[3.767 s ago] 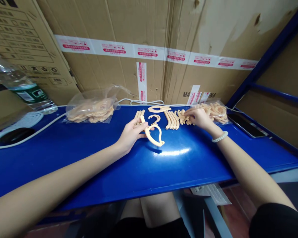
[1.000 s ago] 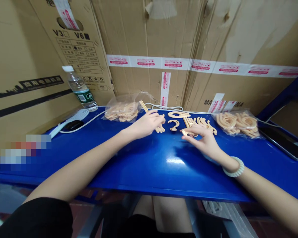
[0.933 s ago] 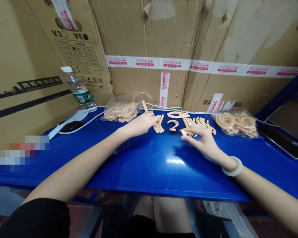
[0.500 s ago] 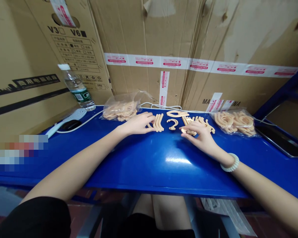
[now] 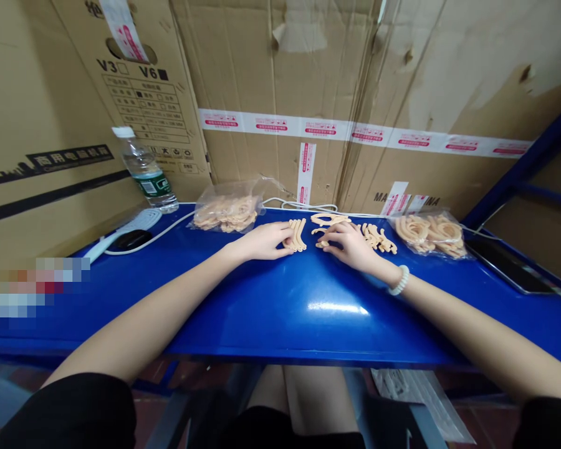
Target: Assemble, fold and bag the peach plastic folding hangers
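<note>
The blue table [image 5: 271,312] held strips [image 5: 300,237] at the left hand's [image 5: 268,242] three o'clock, a hook [image 5: 318,231] at the right hand's [image 5: 350,246] nine; grips were unclear.

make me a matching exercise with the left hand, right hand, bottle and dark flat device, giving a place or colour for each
Things
1. left hand
2. right hand
3. bottle
4. dark flat device

Places or colours
A. green on its label
B. lying to the right of the right-hand bag
C. at a row of curved pieces
D. next to a pale bracelet

Pairs: 1-C, 2-D, 3-A, 4-B
</note>
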Tool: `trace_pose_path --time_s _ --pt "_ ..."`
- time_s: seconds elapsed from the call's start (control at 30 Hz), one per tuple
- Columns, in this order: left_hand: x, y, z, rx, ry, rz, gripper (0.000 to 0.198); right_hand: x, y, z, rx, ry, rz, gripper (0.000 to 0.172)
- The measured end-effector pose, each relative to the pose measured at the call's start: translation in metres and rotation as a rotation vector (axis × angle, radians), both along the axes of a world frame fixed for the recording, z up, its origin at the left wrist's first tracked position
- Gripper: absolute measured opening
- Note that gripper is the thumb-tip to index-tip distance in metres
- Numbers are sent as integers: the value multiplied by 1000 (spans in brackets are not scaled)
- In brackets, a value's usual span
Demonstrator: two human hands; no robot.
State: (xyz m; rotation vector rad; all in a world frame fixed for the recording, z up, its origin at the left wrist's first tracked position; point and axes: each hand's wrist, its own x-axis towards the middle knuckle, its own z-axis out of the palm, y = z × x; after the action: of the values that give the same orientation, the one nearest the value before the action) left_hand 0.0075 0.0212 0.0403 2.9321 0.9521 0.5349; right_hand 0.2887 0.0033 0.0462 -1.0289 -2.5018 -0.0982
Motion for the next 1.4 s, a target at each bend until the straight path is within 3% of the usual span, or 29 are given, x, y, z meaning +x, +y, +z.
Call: trace_pose_path --time_s 0.2,0.37,0.47,0.57,0.73,0.87,0.97,1.4 --pt "13 -16 3 48 61 46 37 -7 14 -5 -29 -45 -30 18" --pt "27 -29 -7 -103 127 120 70 -3 26 -7 -65 -30 35 22" --pt "33 -33 -13 -201 160 146 76 5 28 -1 -83 15 99 34" --pt "36 -35 -16 -270 170 155 79 25 24 13 -107 68 130 42" --pt "36 -32 -18 -292 156 159 83 86 21 33 -194 54 19 45" --pt "34 -27 -20 -293 153 154 83 129 25 31 -315 -47 -40 50" --pt "33 -25 -21 -280 156 156 82 140 27 25 -355 -116 -63 55" --pt "32 -25 -25 -227 141 172 80 126 30 14 -240 -149 -145 20"
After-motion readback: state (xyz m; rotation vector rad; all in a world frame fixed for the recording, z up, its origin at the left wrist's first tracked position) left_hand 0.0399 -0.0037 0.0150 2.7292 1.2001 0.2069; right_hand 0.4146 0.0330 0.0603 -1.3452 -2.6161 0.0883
